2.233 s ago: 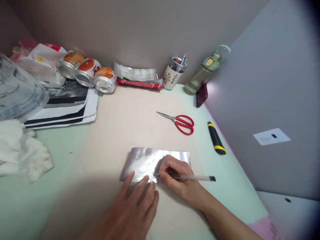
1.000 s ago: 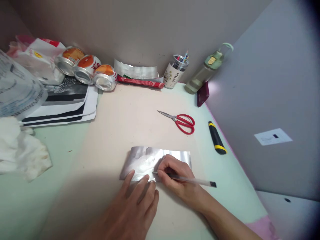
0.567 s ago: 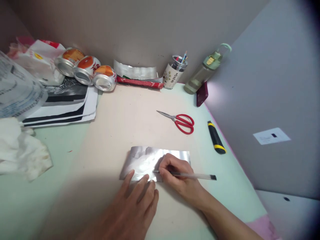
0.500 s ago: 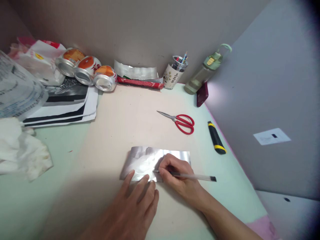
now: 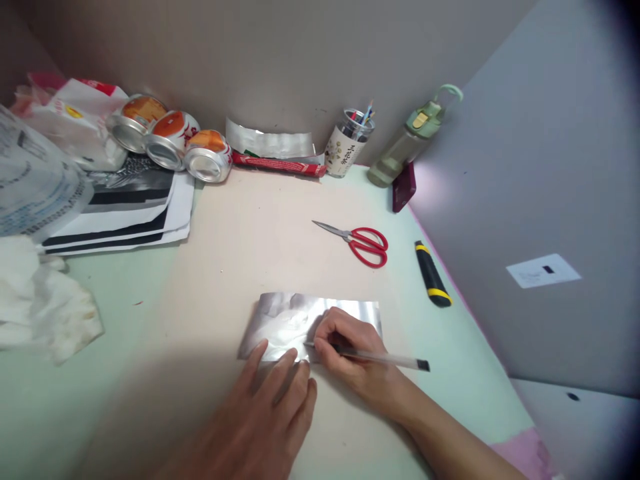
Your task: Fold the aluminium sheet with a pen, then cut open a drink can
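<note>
The head camera looks down on a pale green table (image 5: 125, 313) pushed into a corner, with a beige mat (image 5: 260, 233) laid over its middle. A brown wall rises behind the table and a grey partition (image 5: 525, 167) closes off its right side; a small white label (image 5: 543, 271) is stuck on that partition.

A silver metal sheet (image 5: 295, 319) lies flat on the near part of the mat. The left hand (image 5: 265, 413) rests spread and flat, its fingertips pressing the sheet's near left edge. The right hand (image 5: 353, 363) is closed around a clear pen (image 5: 380, 359), whose tip touches the sheet near its lower edge, just beside the left fingertips.

Beyond the sheet, toward the wall, red-handled scissors (image 5: 357, 241) lie on the mat. To the right of the scissors lies a black and yellow utility knife (image 5: 432, 275). Farther back from the sheet, against the wall, stand a jar of pens (image 5: 347, 147) and a green water bottle (image 5: 407, 140), with a dark red phone (image 5: 403, 188) leaning beside the bottle. Left of the jar lie a red strip and a curled metal strip (image 5: 270, 143), then three cans (image 5: 170, 137) on their sides. Well left of the sheet lie black-and-white papers (image 5: 120, 213), plastic bags (image 5: 35, 180) and a crumpled white cloth (image 5: 45, 307).
</note>
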A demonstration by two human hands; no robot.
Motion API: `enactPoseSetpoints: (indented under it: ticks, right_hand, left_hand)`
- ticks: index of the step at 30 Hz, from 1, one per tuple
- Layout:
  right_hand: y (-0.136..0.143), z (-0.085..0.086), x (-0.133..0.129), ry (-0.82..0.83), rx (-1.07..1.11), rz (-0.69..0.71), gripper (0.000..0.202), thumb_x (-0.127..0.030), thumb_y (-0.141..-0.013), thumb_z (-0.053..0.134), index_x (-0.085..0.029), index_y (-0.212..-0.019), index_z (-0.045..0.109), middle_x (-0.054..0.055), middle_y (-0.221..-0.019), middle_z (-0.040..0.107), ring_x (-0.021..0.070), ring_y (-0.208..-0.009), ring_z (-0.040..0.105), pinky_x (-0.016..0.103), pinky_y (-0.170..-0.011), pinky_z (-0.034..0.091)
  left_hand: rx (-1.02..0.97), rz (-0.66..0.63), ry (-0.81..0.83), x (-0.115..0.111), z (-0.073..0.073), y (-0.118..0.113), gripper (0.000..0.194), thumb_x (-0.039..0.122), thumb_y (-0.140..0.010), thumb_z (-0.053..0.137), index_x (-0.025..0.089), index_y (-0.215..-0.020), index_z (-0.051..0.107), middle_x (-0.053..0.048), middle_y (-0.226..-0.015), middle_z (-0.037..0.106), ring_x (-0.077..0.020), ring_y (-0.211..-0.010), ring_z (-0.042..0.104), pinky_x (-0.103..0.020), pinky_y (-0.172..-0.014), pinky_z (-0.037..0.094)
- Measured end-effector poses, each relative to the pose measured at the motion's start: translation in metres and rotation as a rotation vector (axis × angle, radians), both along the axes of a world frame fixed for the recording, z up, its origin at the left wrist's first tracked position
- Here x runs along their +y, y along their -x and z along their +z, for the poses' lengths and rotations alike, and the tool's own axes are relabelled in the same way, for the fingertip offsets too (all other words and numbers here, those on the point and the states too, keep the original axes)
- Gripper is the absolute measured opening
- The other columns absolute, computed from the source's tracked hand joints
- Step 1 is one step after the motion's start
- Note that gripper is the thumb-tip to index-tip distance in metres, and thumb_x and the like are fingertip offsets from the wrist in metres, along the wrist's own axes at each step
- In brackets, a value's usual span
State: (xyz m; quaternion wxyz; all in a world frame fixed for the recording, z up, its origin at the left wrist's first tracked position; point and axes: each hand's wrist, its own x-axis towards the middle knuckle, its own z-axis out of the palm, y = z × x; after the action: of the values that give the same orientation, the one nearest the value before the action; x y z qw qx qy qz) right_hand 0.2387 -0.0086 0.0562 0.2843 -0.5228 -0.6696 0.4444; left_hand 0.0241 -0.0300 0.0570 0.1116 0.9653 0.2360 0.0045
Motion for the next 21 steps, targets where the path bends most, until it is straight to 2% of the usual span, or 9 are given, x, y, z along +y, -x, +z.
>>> enactPoseSetpoints:
  ticks: [12,17,21]
  right_hand:
    - [0.0017,-0.003,-0.0002,-0.015,0.018,-0.072,0.015,-0.016,-0.09,0.057,-0.02,-0.076,0.055,-0.002,-0.074,0.055,0.012,-0.066,0.047,0.025,-0.058,0.037]
    - [0.003,-0.0029,-0.0003,0.006,0.01,-0.065,0.015,-0.017,-0.091,0.057,-0.02,-0.076,0.056,-0.002,-0.074,0.055,0.0122,-0.066,0.047,0.025,-0.058,0.037]
    - [0.0023,-0.0024,0.0005,0.012,0.014,-0.047,0.015,-0.016,-0.09,0.057,-0.02,-0.076,0.055,-0.002,-0.074,0.055,0.0121,-0.067,0.047,0.025,-0.058,0.037]
  left_hand:
    - [-0.03,-0.007,-0.022,0.002,-0.0005,0.0003,0.04,0.036,-0.102,0.042,0.02,-0.136,0.056,-0.009,-0.139,0.063,-0.0261,-0.132,0.052,-0.048,-0.106,0.044]
    - [-0.043,-0.001,-0.039,0.0022,-0.0035,-0.0006,0.042,0.04,-0.102,0.043,0.02,-0.136,0.056,-0.009,-0.137,0.064,-0.0275,-0.13,0.055,-0.049,-0.104,0.046]
    - [-0.063,0.003,-0.078,0.0012,-0.0032,-0.0009,0.04,0.037,-0.104,0.038,0.019,-0.134,0.058,-0.009,-0.135,0.066,-0.0273,-0.128,0.057,-0.049,-0.101,0.048]
